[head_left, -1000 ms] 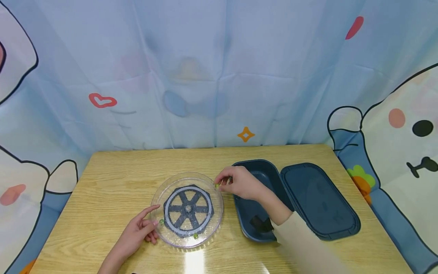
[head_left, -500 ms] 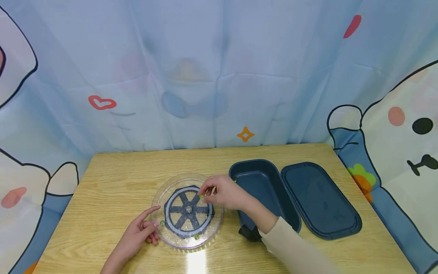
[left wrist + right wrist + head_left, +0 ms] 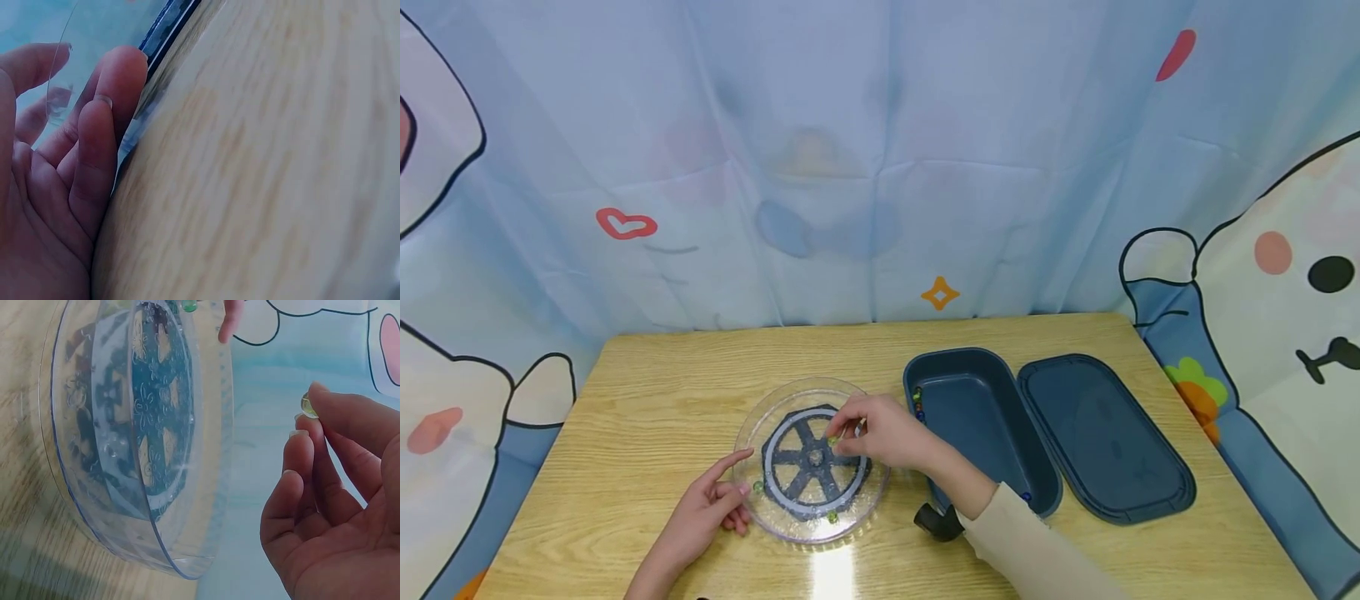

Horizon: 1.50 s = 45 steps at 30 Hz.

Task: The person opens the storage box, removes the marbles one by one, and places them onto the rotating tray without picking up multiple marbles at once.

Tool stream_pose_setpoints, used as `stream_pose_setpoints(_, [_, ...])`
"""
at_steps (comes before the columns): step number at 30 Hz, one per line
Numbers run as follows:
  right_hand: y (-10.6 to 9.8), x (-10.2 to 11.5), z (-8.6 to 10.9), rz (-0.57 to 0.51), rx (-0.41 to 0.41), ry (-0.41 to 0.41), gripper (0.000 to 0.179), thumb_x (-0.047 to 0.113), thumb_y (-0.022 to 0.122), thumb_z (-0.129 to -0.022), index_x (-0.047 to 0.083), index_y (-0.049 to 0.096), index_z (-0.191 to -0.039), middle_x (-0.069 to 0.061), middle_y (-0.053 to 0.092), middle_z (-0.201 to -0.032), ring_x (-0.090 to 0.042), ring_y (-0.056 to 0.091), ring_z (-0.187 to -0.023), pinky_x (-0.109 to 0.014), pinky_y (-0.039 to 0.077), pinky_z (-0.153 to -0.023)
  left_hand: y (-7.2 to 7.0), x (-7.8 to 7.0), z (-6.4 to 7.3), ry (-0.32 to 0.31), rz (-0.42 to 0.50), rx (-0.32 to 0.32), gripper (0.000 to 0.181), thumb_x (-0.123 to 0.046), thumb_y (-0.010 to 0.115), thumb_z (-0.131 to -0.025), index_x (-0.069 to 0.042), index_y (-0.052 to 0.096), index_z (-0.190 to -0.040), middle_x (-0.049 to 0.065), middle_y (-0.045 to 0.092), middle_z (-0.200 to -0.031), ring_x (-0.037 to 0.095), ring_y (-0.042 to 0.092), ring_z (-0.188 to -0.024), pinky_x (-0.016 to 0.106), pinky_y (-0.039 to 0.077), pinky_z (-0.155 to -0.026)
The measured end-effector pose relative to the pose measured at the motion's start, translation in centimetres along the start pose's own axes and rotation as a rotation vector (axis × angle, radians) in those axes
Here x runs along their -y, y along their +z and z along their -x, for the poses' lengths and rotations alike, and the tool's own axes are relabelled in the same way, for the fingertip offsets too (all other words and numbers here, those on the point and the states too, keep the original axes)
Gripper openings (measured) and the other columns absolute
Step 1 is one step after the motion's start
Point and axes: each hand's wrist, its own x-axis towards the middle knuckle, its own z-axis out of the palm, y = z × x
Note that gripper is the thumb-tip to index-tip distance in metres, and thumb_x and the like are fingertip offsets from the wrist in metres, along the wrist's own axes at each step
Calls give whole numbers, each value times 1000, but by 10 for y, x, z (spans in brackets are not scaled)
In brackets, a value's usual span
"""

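Note:
My right hand (image 3: 880, 429) pinches a yellow-green glass marble (image 3: 308, 406) between thumb and fingertips, over a clear round plastic tray (image 3: 748, 433). A dark base with spokes and a pale ring shows through the tray's middle. My left hand (image 3: 703, 504) grips the tray's left rim, index finger over the edge and thumb at the side. In the left wrist view its fingers (image 3: 94, 153) lie along the clear edge. One green marble (image 3: 757, 487) lies in the tray by the left thumb, another green marble (image 3: 832, 517) near the front rim.
A dark blue box (image 3: 981, 442) stands right of the tray, partly behind my right forearm. Several coloured marbles (image 3: 918, 404) lie along its left inner wall, and a blue marble (image 3: 1026, 497) near its front. Its lid (image 3: 1108, 442) lies to the right. A patterned curtain (image 3: 820, 167) hangs behind the table.
My right hand has carried the marble left from the tray's right rim to over its middle. More marbles in the box have come into sight. The left hand stays at the rim.

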Motion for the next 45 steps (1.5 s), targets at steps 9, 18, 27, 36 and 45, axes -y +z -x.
stream_pose_setpoints(9, [1,-3,-1,-40,13,0,11,12,76,-89,14,76,-100,3,63,-93,-11,57,-84,-30,53,-69,1,-1,0,-4,10,-4,60,-16,59,-102,-5,33,-154,20,65,-75,22,65,-60,37,59,-59])
stream_pose_setpoints(18, [-5,0,1,-34,21,51,11,14,74,-91,18,76,-101,7,64,-93,-14,58,-84,-33,51,-70,0,-1,0,5,14,-1,59,-16,59,-102,-5,33,-154,21,65,-76,22,65,-60,38,59,-59])
stream_pose_setpoints(27, [-23,-5,5,-81,-29,61,13,8,71,-93,14,74,-104,1,67,-93,-19,61,-81,-33,52,-67,0,0,0,9,18,0,59,-15,59,-102,-4,32,-154,21,66,-76,22,66,-59,38,60,-59])
stream_pose_setpoints(36, [-57,-20,13,-15,-148,109,13,8,71,-92,11,75,-104,0,67,-95,-21,60,-81,-33,52,-65,0,0,0,11,20,8,59,-15,58,-102,-4,32,-154,21,65,-75,22,65,-60,38,60,-59])
stream_pose_setpoints(45, [-79,-51,28,-58,-165,192,16,10,73,-91,7,73,-107,-6,68,-97,-24,63,-88,-37,57,-76,-1,1,-1,2,15,9,60,-16,59,-102,-5,32,-154,20,65,-75,22,65,-59,37,59,-59])
